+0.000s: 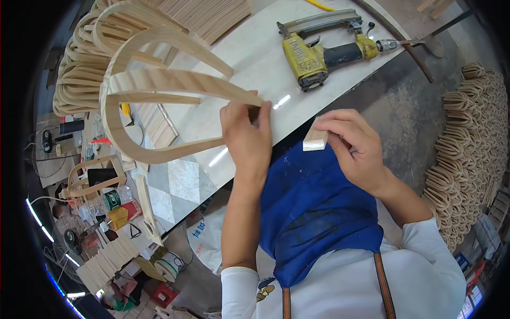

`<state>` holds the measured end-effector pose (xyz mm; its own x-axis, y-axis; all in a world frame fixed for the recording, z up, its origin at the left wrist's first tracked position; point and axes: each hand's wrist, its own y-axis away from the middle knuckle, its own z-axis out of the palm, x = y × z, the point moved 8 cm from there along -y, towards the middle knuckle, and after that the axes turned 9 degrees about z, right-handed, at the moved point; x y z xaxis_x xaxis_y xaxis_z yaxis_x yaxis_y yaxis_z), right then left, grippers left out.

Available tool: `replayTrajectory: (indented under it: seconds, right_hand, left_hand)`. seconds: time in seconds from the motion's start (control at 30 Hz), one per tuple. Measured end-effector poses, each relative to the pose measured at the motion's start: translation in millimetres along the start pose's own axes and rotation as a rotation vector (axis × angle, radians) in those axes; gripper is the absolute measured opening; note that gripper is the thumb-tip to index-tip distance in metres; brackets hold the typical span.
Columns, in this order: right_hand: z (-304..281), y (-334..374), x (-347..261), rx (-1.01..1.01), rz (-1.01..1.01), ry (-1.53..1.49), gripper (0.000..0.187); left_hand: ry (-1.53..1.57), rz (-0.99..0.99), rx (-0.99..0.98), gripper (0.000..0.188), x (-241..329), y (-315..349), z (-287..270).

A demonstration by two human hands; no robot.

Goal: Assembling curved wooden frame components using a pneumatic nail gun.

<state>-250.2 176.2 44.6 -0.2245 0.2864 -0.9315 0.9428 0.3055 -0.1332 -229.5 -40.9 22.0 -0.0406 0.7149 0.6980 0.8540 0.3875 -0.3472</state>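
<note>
My left hand [247, 133] is closed around the two leg ends of a U-shaped bent wooden frame [180, 150]. The frame's rounded end reaches left over the white tabletop [255, 58]. Apart from it, above my blue apron [319, 196], my right hand [356, 143] pinches a short wooden block [316, 135] between thumb and fingers. The block's near end face is white, perhaps coated with glue. Another bent wooden frame [199, 53] stands just beyond the held one. A yellow and black nail gun [308, 61] lies on the tabletop at the far right.
Bent wooden frames [79, 80] are heaped at the far left, beside flat wooden strips [207, 16]. More bent pieces [467, 154] stack up on the floor at right. A plastic bottle [111, 201] and a fan [69, 228] stand at left. A hose trails from the nail gun.
</note>
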Motion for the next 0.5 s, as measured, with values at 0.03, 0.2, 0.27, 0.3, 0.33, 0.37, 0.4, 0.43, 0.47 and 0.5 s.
replayTrajectory:
  seconds: [0.03,0.2,0.27,0.3,0.33,0.37,0.4,0.43,0.47,0.5]
  right_hand:
    - [-3,-2,-5,0.018,-0.083,0.070,0.025]
    - [18,-14,-16,-0.011,-0.312,0.242,0.023]
    - [41,-17,-23,-0.082,-0.404,0.253,0.022]
    - [51,-21,-23,-0.094,-0.397,0.232,0.022]
    - [62,-25,-22,-0.118,-0.390,0.257,0.023]
    - [70,-30,-21,-0.139,-0.387,0.285,0.023]
    - [79,-35,-20,-0.160,-0.385,0.316,0.024]
    - [87,-39,-20,-0.181,-0.382,0.349,0.025]
    - [94,-42,-18,-0.189,-0.376,0.342,0.025]
    - [100,-43,-18,-0.186,-0.403,0.377,0.023]
  left_hand:
    - [0.044,-0.059,-0.058,0.033,-5,-1,2]
    - [0.075,-0.097,-0.170,0.021,-23,13,-26]
    - [0.022,-0.055,-0.184,0.024,-34,20,-42]
    - [0.001,-0.069,-0.187,0.024,-41,23,-48]
    - [-0.003,-0.042,-0.188,0.025,-46,24,-53]
    - [-0.003,-0.010,-0.186,0.025,-50,23,-56]
    - [-0.002,0.023,-0.185,0.026,-52,22,-58]
    - [0.002,0.056,-0.185,0.027,-53,22,-60]
    - [-0.004,0.046,-0.189,0.027,-57,24,-61]
    - [0.056,0.012,-0.189,0.028,-61,26,-61]
